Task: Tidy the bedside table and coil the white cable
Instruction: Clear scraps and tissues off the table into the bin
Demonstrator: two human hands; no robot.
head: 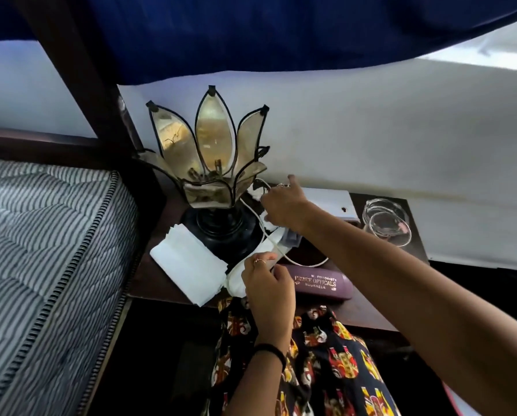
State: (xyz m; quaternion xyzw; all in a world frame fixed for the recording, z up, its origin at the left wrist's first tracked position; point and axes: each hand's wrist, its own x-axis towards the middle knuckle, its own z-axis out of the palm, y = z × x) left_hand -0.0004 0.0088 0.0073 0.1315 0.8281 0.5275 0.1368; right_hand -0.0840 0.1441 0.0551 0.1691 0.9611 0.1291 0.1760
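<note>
A thin white cable (306, 261) runs across the dark bedside table (371, 307), from behind the lamp down past a purple glasses case (317, 282). My left hand (267, 288) pinches the cable near the table's front, beside a white mask (236, 280). At the back of the table, by the lamp's right side, my right hand (284, 205) grips the cable's far part. Its index finger points toward the wall.
A petal-shaped glass lamp (209, 157) on a black base stands at the table's back left. A folded white tissue (188, 262) lies front left, a white pad (329, 202) at the back, glass bangles (386, 223) at the right. A striped mattress (41, 250) borders the left.
</note>
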